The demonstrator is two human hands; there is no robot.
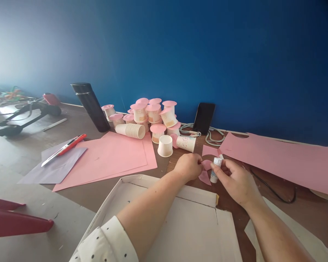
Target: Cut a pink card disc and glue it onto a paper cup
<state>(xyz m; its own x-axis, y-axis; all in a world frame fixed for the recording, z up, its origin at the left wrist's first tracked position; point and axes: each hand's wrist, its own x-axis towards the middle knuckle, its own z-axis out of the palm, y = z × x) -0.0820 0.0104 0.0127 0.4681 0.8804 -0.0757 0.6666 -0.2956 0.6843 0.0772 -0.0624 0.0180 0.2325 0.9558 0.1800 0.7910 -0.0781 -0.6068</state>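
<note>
My right hand (236, 182) grips a small white glue stick (215, 171) with a white cap and bluish label, holding it upright between thumb and fingers. My left hand (189, 166) is closed, its fingertips pinching the edge of a small pink paper piece (207, 165). Just below lies another pink paper scrap (205, 178), and a pink offcut (211, 150) sits behind the glue stick. Nearby, a plain paper cup (165, 146) stands upside down or upright, I cannot tell which. Beside it a paper cup with drawn marks (186, 143) lies on its side.
Paper cups topped with pink discs (154, 113) are piled against the blue wall. Around them are a stack of cups (130, 130), a black flask (90, 107), a phone (204, 118) with cable, pink sheets (106, 154), a red cutter (64, 149) and a white cardboard piece (191, 229).
</note>
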